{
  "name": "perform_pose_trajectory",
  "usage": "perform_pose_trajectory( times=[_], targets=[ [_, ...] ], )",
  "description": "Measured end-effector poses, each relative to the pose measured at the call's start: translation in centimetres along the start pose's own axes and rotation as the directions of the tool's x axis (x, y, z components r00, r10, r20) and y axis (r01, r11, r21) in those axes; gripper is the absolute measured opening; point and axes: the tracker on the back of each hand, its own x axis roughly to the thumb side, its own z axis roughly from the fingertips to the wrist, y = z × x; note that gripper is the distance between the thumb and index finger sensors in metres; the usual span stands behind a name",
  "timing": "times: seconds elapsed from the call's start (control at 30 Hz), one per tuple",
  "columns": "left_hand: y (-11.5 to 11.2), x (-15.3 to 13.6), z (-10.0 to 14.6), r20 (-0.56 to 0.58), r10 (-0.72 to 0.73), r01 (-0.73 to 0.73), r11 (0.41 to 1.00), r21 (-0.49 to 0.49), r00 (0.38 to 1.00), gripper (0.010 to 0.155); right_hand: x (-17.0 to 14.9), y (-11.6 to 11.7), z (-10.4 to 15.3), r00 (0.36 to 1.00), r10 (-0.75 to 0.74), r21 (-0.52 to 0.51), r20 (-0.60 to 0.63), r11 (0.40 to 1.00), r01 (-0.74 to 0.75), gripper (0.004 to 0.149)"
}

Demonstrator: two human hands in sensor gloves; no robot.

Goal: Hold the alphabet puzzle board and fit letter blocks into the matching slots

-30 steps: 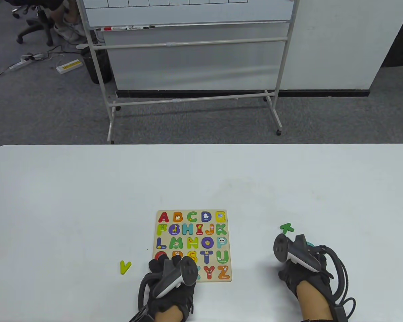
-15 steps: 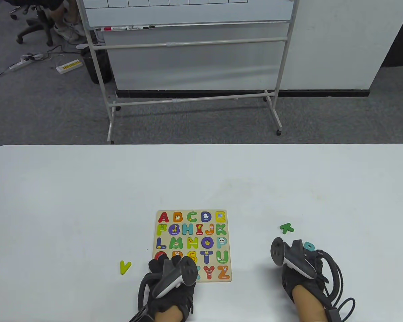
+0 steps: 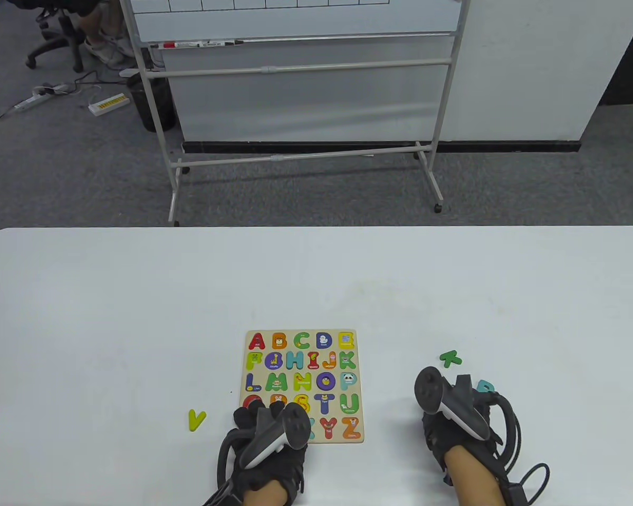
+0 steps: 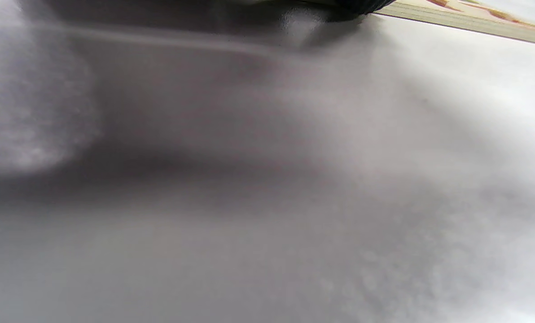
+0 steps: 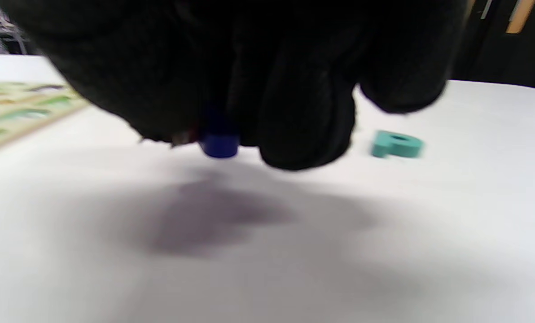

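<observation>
So the left hand (image 3: 266,429) is pressing down on the near-left corner of the puzzle board (image 3: 301,387), which is lying flat on the worktop (image 3: 137,316). The right hand (image 3: 453,416) is pinching a blue letter block (image 5: 219,146) just off the surface, right of the board. The teal P (image 5: 396,144) is lying loose nearby. Next up, I'd guess: carrying it over and lining it up with its slot.

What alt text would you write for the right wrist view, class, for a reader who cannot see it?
A black-gloved right hand fills the top of the frame, its fingers curled around a small blue block just above the white table. A teal letter P lies on the table beyond, and the puzzle board edges in at left.
</observation>
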Motion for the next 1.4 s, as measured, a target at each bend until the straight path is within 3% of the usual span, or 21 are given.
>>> perform_pose_trajectory(
  times=[0.17, 0.47, 0.6, 0.9, 1.4],
  targets=[
    [0.0, 0.0, 0.0, -0.002, -0.004, 0.004, 1.000, 0.003, 1.000, 0.081, 4.1, -0.7, -0.4, 0.997, -0.051, 0.019, 0.063, 0.999, 0.050, 0.059],
    [0.0, 0.0, 0.1, -0.004, -0.011, 0.011, 1.000, 0.007, 1.000, 0.081, 9.7, -0.7, -1.5, 0.943, -0.326, 0.138, 0.069, 0.939, 0.315, 0.059],
    [0.0, 0.0, 0.1, -0.004, -0.010, 0.010, 1.000, 0.010, 1.000, 0.081, 11.4, -0.4, -2.0, 0.957, -0.277, 0.124, 0.082, 0.956, 0.266, 0.059],
    [-0.1, 0.0, 0.1, -0.005, -0.007, 0.007, 1.000, 0.010, 1.000, 0.081, 14.3, 0.2, -2.5, 0.941, -0.330, 0.122, 0.072, 0.939, 0.320, 0.059],
    [-0.1, 0.0, 0.1, -0.001, 0.001, -0.001, 1.000, 0.010, 1.000, 0.080, 15.9, 1.1, -2.9, 0.967, -0.247, 0.066, 0.066, 0.968, 0.243, 0.059]
  ],
)
